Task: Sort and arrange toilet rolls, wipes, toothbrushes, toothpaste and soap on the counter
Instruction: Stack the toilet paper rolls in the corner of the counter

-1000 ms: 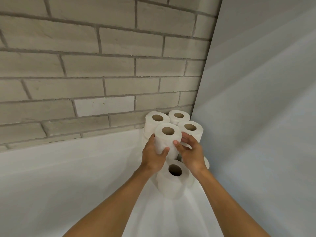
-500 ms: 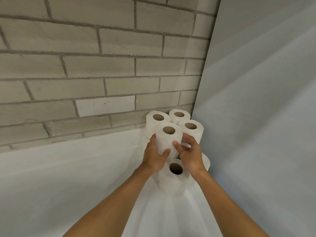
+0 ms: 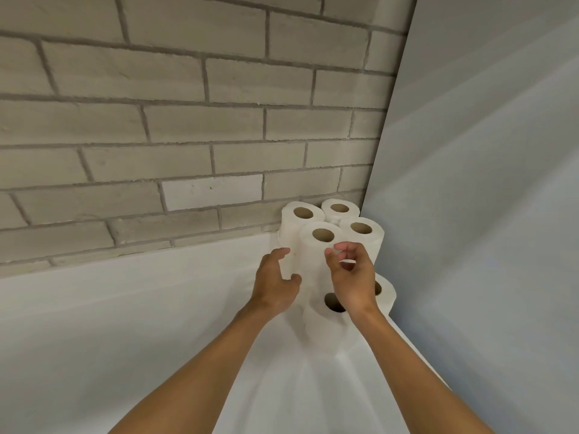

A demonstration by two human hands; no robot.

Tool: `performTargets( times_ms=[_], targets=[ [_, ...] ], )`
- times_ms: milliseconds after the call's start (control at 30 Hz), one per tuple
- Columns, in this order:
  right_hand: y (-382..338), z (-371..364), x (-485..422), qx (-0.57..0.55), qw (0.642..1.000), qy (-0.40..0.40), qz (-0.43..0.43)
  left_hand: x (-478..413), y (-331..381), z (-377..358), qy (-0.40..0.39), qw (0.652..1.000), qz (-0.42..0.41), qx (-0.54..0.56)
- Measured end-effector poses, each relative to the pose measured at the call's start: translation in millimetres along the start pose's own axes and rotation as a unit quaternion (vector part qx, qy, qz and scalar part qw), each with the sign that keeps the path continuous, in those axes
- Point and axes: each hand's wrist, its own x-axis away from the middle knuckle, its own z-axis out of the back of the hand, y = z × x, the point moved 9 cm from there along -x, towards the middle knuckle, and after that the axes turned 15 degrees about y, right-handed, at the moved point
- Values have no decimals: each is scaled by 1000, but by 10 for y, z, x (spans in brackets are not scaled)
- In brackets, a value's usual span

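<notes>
Entry: toilet rolls, corner stack, at 1 o'clock from me on the counter (image 3: 94,339).

1. Front roll (image 3: 311,261): white, upright, core hole up. It stands at 7 o'clock in a top tier of four and rests on the tier below.
2. 10 o'clock roll (image 3: 289,227), 1 o'clock roll (image 3: 352,211), 4 o'clock roll (image 3: 372,242): all upright, holes up, packed against one another and against the front roll.
3. Low roll (image 3: 322,336): on the counter at 6 o'clock of the front roll, upright. My right wrist covers part of its hole.
4. Side roll (image 3: 387,296): lower tier, at 3 o'clock of the low roll, mostly hidden behind my right hand.

Hands:
- My left hand (image 3: 274,281) is at 9 o'clock of the front roll. Its fingers are relaxed and spread and hold nothing. The thumb is just beside the roll's wall; I cannot tell whether it touches.
- My right hand (image 3: 352,277) is at 4 o'clock of the front roll, in front of it. Its fingers are loosely curled and hold nothing.

Surroundings:
- The counter is white, with soft folds running toward 6 o'clock.
- A brick wall (image 3: 188,120) runs along 12 o'clock.
- A grey panel (image 3: 470,214) closes the corner at 3 o'clock.
</notes>
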Motion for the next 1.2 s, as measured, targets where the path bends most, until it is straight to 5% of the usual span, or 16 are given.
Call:
performTargets(
  times_ms=[367,667,933,1200],
  targets=[
    [-366,-803,1261,-11,978,-210,-7,268,-310,1543,63,995,-73,-32],
    [-902,-1659,2791,-12,925,-377,53,514,-960,3563,150,976,-88,-130],
    [-1216,-2521,4163,-6,866,-496,62,649,-1607,5269,223,960,-22,-169],
    [-1292,-3418,5153,56,799,-595,63,621,-2308,6286,183,904,20,-385]
  ],
)
